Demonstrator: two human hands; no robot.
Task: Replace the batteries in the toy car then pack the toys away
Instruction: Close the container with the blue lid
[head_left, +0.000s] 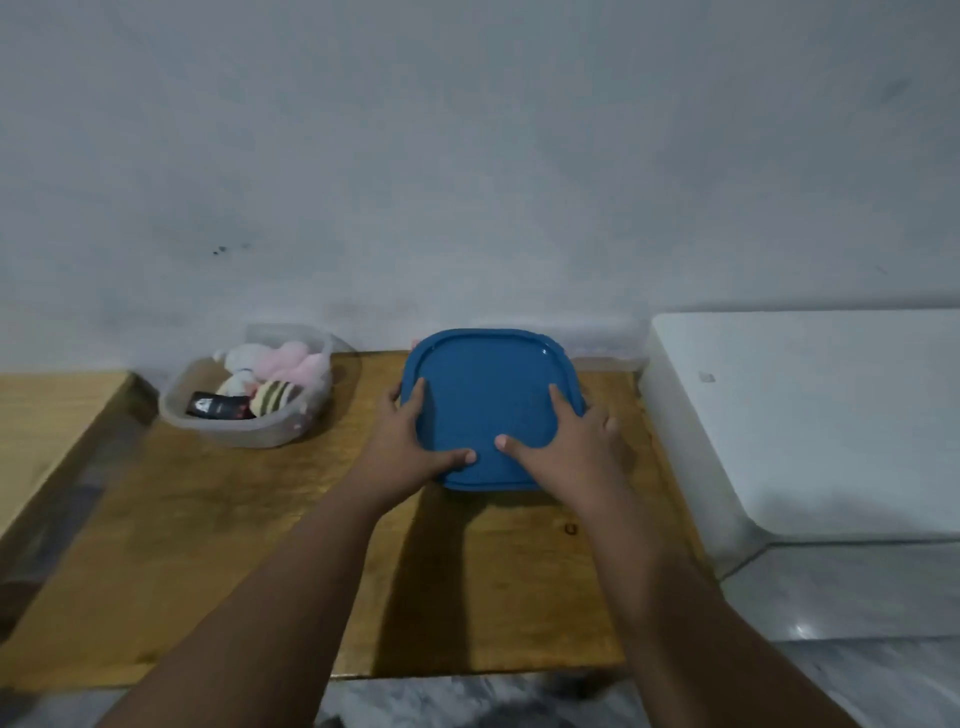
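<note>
A blue, rounded-square lid (485, 395) lies over a container that it mostly hides, at the back of the wooden table (249, 545). My left hand (410, 441) holds its left edge, with thumb and forefinger spread on top and the other fingers over the rim. On the right edge my right hand (563, 441) holds it the same way, its outer fingers curled down over the side. A clear tub (234, 434) to the left holds soft toys (283, 371) and a small black item (218, 405). No toy car or batteries are in sight.
A grey wall runs right behind the table. A white box-like surface (831, 415) stands against the table's right side. A lower wooden surface (47, 415) lies at the left. Marble floor (857, 675) shows at the front and right.
</note>
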